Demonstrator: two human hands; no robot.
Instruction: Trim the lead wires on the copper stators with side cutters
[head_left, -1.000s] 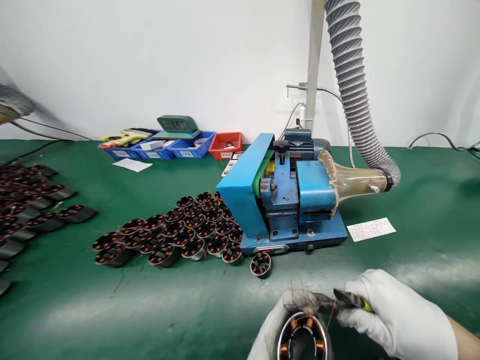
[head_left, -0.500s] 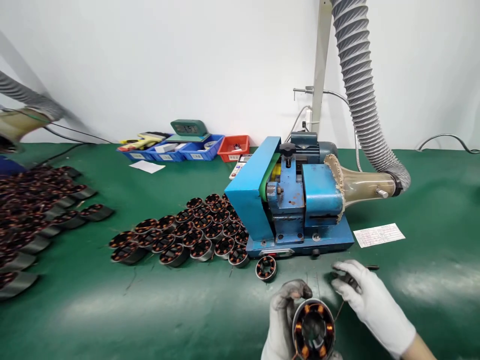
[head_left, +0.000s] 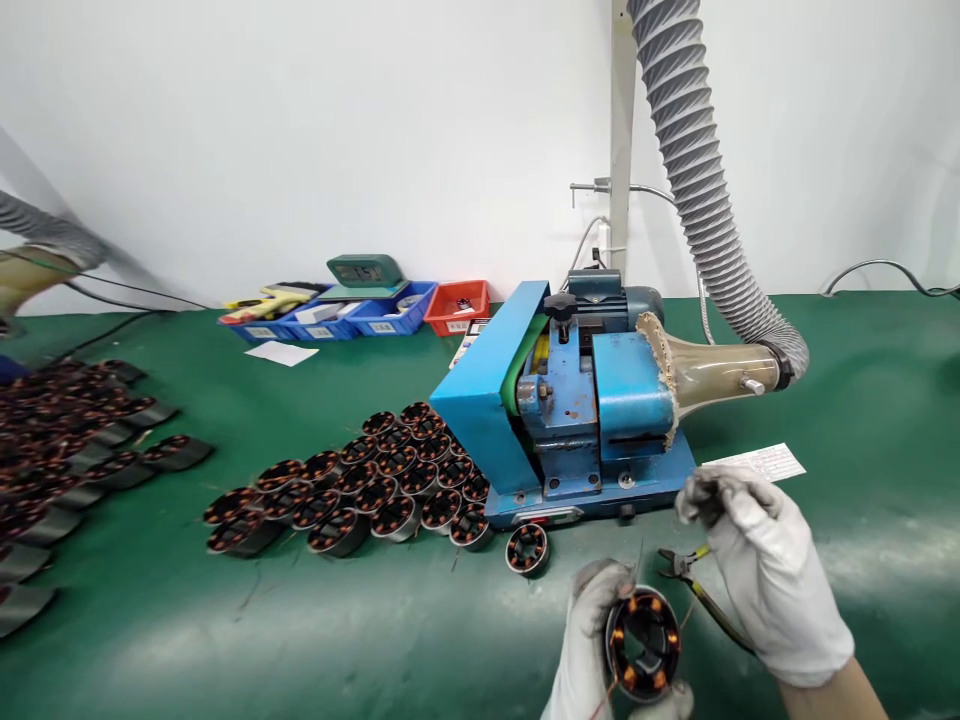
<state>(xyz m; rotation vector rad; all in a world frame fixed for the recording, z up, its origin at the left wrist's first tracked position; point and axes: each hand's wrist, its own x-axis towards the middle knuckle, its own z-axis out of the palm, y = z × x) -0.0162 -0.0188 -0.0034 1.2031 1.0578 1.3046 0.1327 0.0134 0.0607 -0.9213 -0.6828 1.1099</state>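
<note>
My left hand (head_left: 589, 640), in a white glove with darkened fingertips, is closed around a ring-shaped motor stator (head_left: 643, 645) with copper windings. The stator's open face is tilted towards me, and thin wire ends stick out of it. My right hand (head_left: 765, 570), also gloved, is raised to the right with its fingers curled together. Anything between those fingertips is too dark and blurred to make out. Under this hand lies a pair of cutting pliers (head_left: 709, 595) with yellow-green handles, partly hidden by the glove. One single stator (head_left: 527, 550) stands on the bench beyond my left hand.
A blue belt-grinding machine (head_left: 570, 430) stands ahead, its extraction nozzle (head_left: 712, 372) joined to a grey hose (head_left: 697, 150). Rows of stators (head_left: 375, 490) fill the bench left of it, with more at far left. Blue bins (head_left: 394, 312), a red bin (head_left: 459, 308) and a paper slip (head_left: 784, 460) lie behind.
My right hand has risen off the pliers, which now show on the bench, and its fingers have curled. The left hand still holds the stator. The whole view has shifted slightly.
</note>
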